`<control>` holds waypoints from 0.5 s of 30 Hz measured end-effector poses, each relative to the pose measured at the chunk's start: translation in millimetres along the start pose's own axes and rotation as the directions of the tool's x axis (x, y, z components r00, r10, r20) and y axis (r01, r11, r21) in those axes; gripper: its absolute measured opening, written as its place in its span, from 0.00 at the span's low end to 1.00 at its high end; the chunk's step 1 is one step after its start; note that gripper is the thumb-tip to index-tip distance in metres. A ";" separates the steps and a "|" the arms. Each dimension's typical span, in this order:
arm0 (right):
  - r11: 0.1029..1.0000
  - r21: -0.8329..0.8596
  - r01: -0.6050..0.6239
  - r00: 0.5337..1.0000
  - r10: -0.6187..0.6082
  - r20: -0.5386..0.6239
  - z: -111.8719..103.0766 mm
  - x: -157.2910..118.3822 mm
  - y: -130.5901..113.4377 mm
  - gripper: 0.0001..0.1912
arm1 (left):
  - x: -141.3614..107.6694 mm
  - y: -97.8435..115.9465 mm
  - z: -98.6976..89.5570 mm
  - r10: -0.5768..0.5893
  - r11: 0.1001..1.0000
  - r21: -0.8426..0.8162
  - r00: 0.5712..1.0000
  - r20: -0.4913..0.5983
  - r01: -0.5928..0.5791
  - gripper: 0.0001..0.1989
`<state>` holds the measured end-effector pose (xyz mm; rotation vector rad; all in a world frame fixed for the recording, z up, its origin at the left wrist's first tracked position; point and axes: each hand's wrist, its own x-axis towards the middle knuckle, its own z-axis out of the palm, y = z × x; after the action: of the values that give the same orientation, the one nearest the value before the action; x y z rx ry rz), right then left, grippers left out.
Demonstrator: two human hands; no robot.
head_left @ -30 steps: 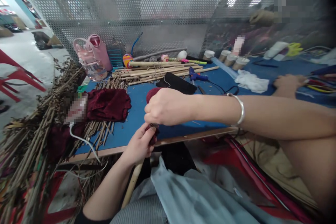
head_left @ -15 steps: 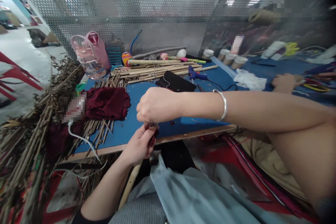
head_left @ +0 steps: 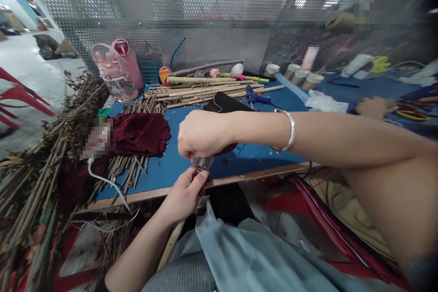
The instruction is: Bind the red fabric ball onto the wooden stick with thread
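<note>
In the head view my left hand (head_left: 186,191) is closed around a dark red cloth bundle (head_left: 201,178) at the table's front edge. Just above the thumb, a greyish, shiny piece (head_left: 206,163) sticks up from the bundle; I cannot make out its kind. A pale wooden stick (head_left: 169,248) slants down below the same hand to my lap; whether it joins the bundle is hidden. My right hand (head_left: 201,134) is a fist directly over the shiny piece, back of the hand up. What its fingers grip is hidden beneath. A silver bangle (head_left: 290,130) circles the right wrist.
Dark red cloth (head_left: 142,134) and dry stems (head_left: 51,155) lie left. Behind are pale sticks (head_left: 219,93), a black cloth (head_left: 224,102), a blue glue gun (head_left: 256,96) and a pink bottle (head_left: 128,66). Another person's hand (head_left: 374,107) rests at right. Perforated metal (head_left: 191,4) backs the table.
My right hand has risen slightly and tilted, opening a gap above my left hand. More of the greyish shiny piece shows between them. The left hand is a little lower, still closed on the bundle.
</note>
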<state>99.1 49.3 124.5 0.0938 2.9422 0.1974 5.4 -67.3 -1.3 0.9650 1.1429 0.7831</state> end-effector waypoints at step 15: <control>1.000 -0.014 -0.025 1.000 0.025 0.006 4.1 -4.0 -3.3 0.07 | -1.8 -0.3 1.8 -0.060 0.997 -0.037 0.996 0.059 0.062 0.14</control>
<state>103.6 46.2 120.9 0.1293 2.9343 0.2214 6.7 -69.5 -0.7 0.9106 1.0987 0.7214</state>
